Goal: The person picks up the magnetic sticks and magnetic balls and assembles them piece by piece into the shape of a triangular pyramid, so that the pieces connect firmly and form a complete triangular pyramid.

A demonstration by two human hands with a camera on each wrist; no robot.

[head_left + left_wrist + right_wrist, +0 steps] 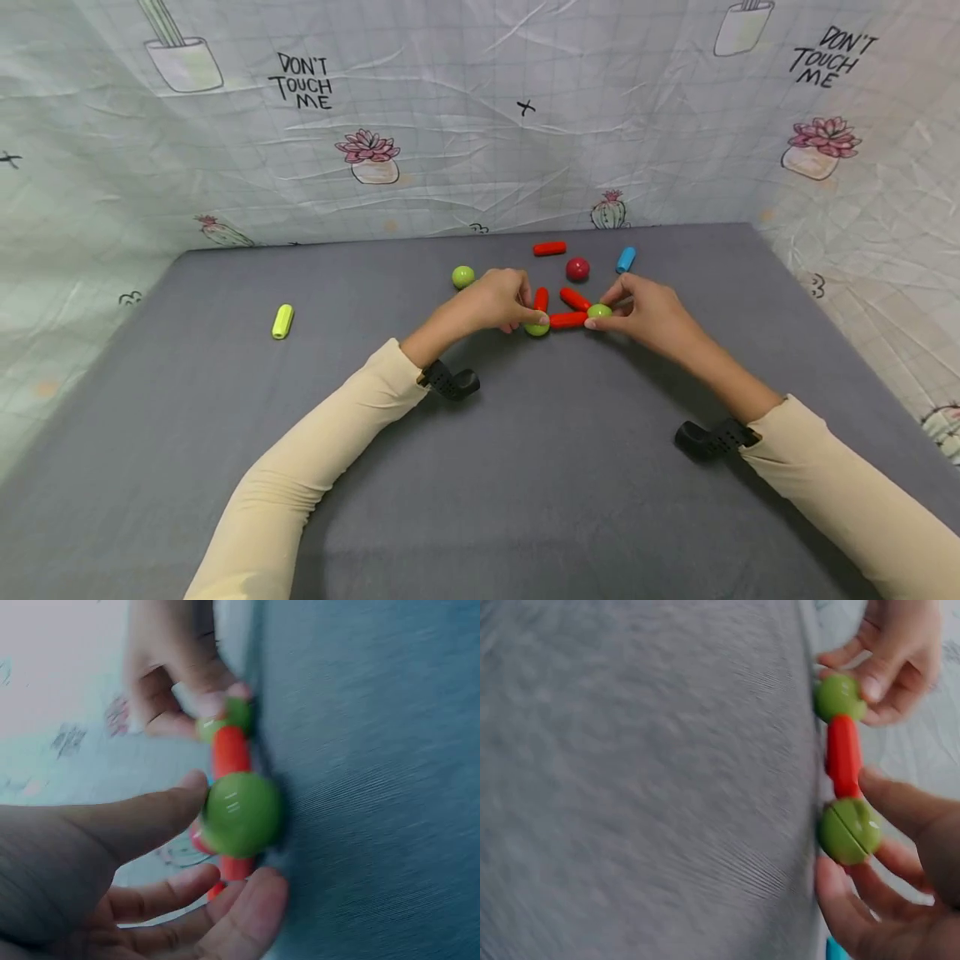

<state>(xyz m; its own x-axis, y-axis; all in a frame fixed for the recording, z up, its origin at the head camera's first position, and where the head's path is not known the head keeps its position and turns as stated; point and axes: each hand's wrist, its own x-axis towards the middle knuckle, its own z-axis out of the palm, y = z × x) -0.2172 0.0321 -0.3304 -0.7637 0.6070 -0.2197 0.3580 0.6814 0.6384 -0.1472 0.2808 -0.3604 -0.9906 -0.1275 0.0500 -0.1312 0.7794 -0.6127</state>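
My left hand (491, 302) holds a green ball (244, 814) between thumb and fingers, low over the grey table. My right hand (654, 318) grips a second green ball (849, 831) the same way. A red rod (567, 320) spans the two balls, its ends against them. From the left ball another red rod (541, 298) points away towards the back. A third red rod (574, 299) slants back and left from the right ball. How firmly these rods are joined is hidden by the fingers.
Behind the hands lie a dark red ball (577, 269), a loose red rod (550, 248) and a blue rod (626, 259). Another green ball (462, 277) sits beyond the left wrist. A yellow-green rod (282, 322) lies at the left. Printed cloth (450, 100) hangs behind the table.
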